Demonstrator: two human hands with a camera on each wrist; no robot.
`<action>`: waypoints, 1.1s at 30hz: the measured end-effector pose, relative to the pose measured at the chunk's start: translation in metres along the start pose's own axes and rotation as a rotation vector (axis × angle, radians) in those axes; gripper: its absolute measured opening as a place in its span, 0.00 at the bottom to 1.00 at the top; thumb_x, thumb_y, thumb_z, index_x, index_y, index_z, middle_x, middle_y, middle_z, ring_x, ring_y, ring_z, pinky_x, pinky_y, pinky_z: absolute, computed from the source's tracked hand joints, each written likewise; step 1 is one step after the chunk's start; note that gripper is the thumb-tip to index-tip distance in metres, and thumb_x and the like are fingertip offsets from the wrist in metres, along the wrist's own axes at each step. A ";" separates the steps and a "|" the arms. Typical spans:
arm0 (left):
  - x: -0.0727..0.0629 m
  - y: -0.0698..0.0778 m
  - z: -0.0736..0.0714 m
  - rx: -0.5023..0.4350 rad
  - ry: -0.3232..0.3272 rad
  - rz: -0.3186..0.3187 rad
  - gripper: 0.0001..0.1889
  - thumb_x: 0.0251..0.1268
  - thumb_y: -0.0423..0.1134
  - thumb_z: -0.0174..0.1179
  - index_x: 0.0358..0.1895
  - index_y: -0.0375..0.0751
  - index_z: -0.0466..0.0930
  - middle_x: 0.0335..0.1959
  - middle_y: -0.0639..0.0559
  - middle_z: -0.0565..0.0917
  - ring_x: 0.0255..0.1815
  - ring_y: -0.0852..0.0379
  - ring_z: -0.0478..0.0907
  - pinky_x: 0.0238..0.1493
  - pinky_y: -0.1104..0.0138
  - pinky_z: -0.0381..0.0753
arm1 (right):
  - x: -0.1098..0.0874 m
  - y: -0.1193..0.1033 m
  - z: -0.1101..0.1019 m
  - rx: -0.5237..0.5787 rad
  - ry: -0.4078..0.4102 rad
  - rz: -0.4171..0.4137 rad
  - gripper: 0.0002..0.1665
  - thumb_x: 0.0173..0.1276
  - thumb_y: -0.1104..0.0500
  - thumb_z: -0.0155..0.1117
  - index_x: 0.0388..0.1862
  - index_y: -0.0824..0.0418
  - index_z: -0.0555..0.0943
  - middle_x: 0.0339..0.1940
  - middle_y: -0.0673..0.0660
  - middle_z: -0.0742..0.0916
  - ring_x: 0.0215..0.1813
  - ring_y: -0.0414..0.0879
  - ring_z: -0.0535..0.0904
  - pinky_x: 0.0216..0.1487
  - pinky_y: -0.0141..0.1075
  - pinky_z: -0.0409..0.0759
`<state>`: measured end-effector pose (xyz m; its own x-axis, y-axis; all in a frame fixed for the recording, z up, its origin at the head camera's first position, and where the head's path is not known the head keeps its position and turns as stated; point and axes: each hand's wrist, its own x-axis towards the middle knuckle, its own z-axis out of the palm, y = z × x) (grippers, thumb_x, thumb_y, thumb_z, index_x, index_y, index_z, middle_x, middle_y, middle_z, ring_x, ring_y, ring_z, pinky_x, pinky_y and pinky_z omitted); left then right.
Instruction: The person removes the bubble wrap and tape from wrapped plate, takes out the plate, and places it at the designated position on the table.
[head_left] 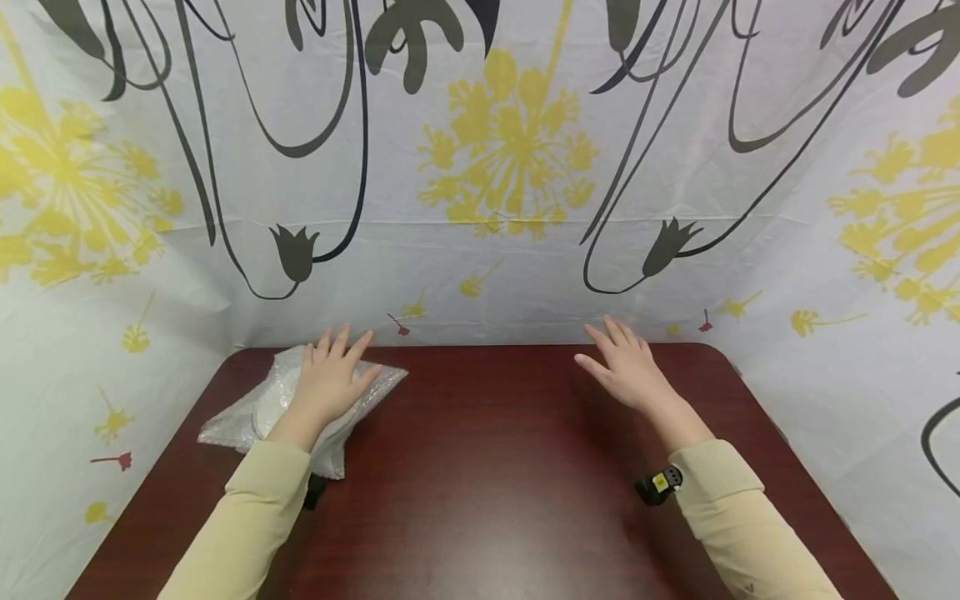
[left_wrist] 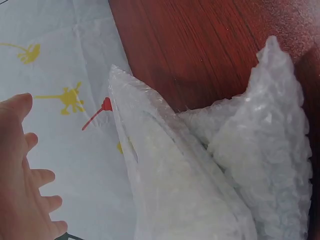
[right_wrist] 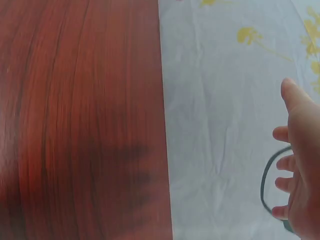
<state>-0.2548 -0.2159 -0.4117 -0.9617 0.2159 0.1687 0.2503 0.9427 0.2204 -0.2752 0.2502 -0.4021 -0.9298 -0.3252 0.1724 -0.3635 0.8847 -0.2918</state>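
Clear bubble wrap lies crumpled at the back left of the table, around a pale rounded thing whose kind I cannot tell. Above it my left hand is held with fingers spread, hiding part of the wrap. In the left wrist view the bubble wrap shows pointed corners, and the left hand appears apart from it. My right hand hovers over the back right of the table, fingers extended and holding nothing. The right wrist view shows that hand at the right edge.
The dark red wooden table has rounded back corners. A white cloth with yellow and grey plant prints hangs behind and along both sides. A small black device sits at the right wrist, below the sleeve cuff.
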 end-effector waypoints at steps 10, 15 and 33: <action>-0.010 -0.005 -0.003 -0.043 0.095 0.024 0.33 0.73 0.56 0.47 0.73 0.39 0.58 0.70 0.27 0.56 0.70 0.29 0.48 0.66 0.38 0.46 | 0.001 -0.032 0.005 0.094 0.084 -0.097 0.39 0.73 0.37 0.47 0.71 0.63 0.66 0.72 0.67 0.63 0.73 0.62 0.54 0.68 0.59 0.53; -0.018 -0.008 -0.005 -0.085 0.151 0.027 0.31 0.72 0.52 0.50 0.69 0.33 0.63 0.67 0.28 0.61 0.68 0.30 0.55 0.65 0.40 0.52 | 0.002 -0.051 0.008 0.141 0.102 -0.123 0.38 0.73 0.37 0.47 0.69 0.63 0.68 0.70 0.64 0.67 0.72 0.59 0.57 0.68 0.56 0.56; -0.055 -0.038 -0.022 -0.156 0.286 -0.139 0.25 0.73 0.46 0.50 0.65 0.33 0.68 0.58 0.32 0.74 0.57 0.31 0.68 0.51 0.38 0.68 | -0.001 -0.113 0.036 0.355 0.169 -0.078 0.29 0.74 0.41 0.50 0.63 0.58 0.75 0.61 0.56 0.78 0.65 0.51 0.69 0.64 0.49 0.66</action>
<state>-0.2085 -0.2687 -0.4085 -0.9232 -0.0126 0.3841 0.1544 0.9031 0.4008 -0.2352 0.1389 -0.4035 -0.8868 -0.3014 0.3504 -0.4575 0.6794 -0.5736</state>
